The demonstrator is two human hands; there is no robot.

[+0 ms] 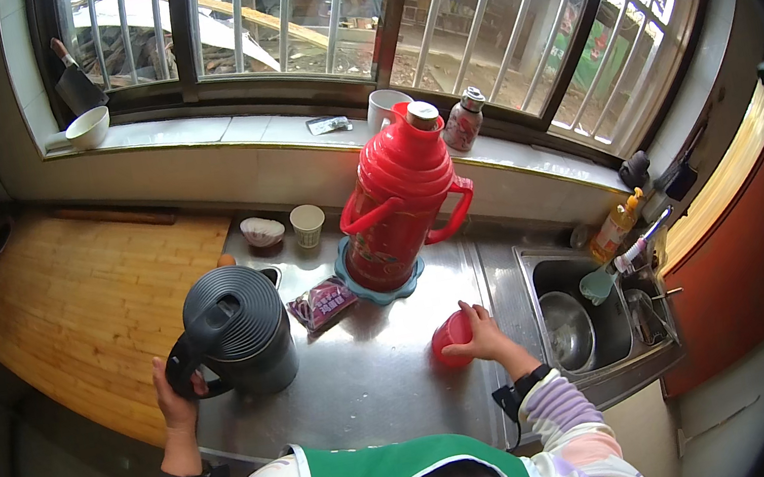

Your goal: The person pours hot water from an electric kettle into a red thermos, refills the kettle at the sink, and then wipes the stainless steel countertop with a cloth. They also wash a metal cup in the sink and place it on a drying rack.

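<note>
My left hand [176, 398] grips the handle of a dark grey lidded jug [247, 335], which appears upright on the left part of the steel counter [370, 398]. Over to the right, the fingers of my right hand [481, 336] wrap around a red plastic cup [451, 338]. Behind the cup rises a red thermos flask [400, 213] with a silver-coloured stopper, standing on a blue scalloped mat [391, 294]. A purple printed packet [322, 305] lies between the jug and the flask.
A wooden board [104, 282] covers the left side. A paper cup [308, 225] and a wrapped item [262, 232] stand at the back. On the right, the sink [594, 347] holds a metal bowl [566, 331]; a soap bottle [613, 232] is behind it. A mug [379, 108] and a metal bottle [464, 122] occupy the windowsill.
</note>
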